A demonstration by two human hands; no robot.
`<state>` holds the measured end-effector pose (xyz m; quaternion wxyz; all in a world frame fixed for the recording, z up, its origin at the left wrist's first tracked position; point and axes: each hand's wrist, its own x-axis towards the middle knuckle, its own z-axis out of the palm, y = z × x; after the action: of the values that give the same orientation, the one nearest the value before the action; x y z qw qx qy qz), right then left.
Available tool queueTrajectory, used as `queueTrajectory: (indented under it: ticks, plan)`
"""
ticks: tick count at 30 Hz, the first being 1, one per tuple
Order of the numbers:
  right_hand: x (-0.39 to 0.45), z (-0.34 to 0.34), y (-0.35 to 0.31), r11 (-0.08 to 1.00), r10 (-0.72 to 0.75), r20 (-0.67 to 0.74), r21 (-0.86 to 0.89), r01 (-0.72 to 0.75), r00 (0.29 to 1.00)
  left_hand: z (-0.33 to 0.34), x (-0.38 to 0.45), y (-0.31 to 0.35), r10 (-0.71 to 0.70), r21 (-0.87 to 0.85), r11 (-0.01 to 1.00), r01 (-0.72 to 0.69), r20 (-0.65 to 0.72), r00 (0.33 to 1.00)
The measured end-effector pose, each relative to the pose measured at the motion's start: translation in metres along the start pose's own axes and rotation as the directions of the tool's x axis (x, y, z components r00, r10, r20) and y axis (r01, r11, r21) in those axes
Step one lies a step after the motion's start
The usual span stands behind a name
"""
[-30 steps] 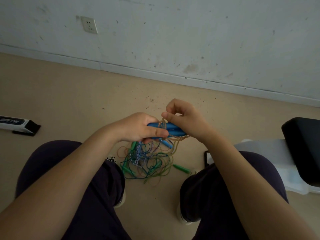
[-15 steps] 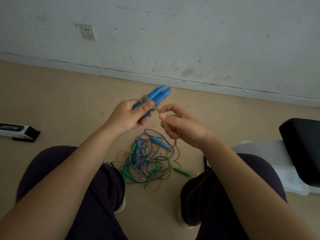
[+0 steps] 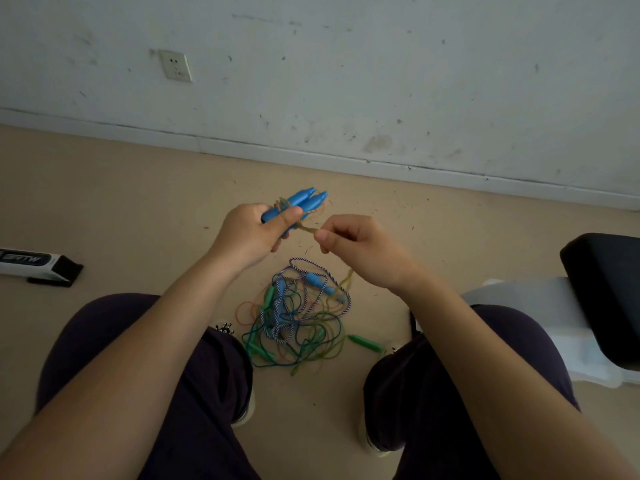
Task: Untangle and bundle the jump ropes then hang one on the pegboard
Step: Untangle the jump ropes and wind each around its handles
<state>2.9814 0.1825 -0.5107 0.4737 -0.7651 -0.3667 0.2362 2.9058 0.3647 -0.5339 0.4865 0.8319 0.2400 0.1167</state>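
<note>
Your left hand (image 3: pixel 251 235) has its fingers wrapped tight round the two blue handles (image 3: pixel 301 202), held together, tips pointing far and right, with the tan cord (image 3: pixel 306 229) looped about them. Just right of that, your right hand (image 3: pixel 360 247) pinches the cord's free end between thumb and forefinger, and the short stretch between your hands looks taut. Careful: pull too hard and the wraps may slide off the tapered tips; ease off and the bundle could spring loose. Down on the floor between your knees lies the tangle (image 3: pixel 298 320). Count there: two more blue handles, at least three green ones showing, and striped, green and orange cords I can't separate. No pegboard in view.
</note>
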Motion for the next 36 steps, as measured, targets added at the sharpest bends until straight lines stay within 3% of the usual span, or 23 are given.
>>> queueTrajectory:
  ticks: [3, 6, 10, 16, 22, 25, 29, 33, 36]
  plan:
    - [-0.003, -0.012, -0.001, 0.996, -0.063, -0.068, -0.07, 0.059, 0.996, -0.003, -0.002, 0.002, -0.009, 0.086, 0.996, -0.014, 0.265, 0.964]
    - [-0.005, -0.017, 0.0, 0.987, -0.116, -0.116, -0.122, 0.102, 0.986, -0.004, -0.007, 0.008, -0.003, 0.103, 0.993, -0.059, 0.522, 0.853]
    - [-0.002, -0.012, 0.004, 0.983, -0.12, -0.138, -0.153, 0.098, 0.983, 0.0, -0.01, 0.012, 0.052, 0.052, 0.993, -0.109, 0.631, 0.774]
    - [0.005, -0.012, 0.011, 0.999, -0.017, -0.162, -0.029, 0.013, 0.987, 0.007, -0.012, 0.009, 0.103, 0.01, 0.991, -0.135, 0.593, 0.799]
    - [0.006, -0.012, 0.019, 0.999, 0.008, -0.059, 0.05, -0.005, 0.998, 0.009, -0.015, 0.009, 0.143, -0.025, 0.988, -0.153, 0.533, 0.834]
    - [0.005, -0.012, 0.021, 0.969, 0.074, -0.042, 0.24, -0.062, 0.996, 0.009, -0.016, 0.011, 0.142, -0.086, 0.99, -0.115, 0.486, 0.862]
    - [0.006, -0.012, 0.021, 0.819, 0.093, 0.001, 0.569, -0.077, 0.996, 0.007, -0.013, 0.013, 0.121, -0.205, 0.978, -0.036, 0.415, 0.902]
    - [0.007, -0.009, 0.023, 0.805, 0.081, 0.026, 0.587, -0.081, 0.996, 0.008, -0.014, 0.014, 0.112, -0.255, 0.967, -0.02, 0.35, 0.93]
    - [0.008, -0.007, 0.026, 0.816, 0.125, 0.036, 0.564, -0.123, 0.992, 0.005, -0.011, 0.014, 0.066, -0.346, 0.938, 0.017, 0.226, 0.972]
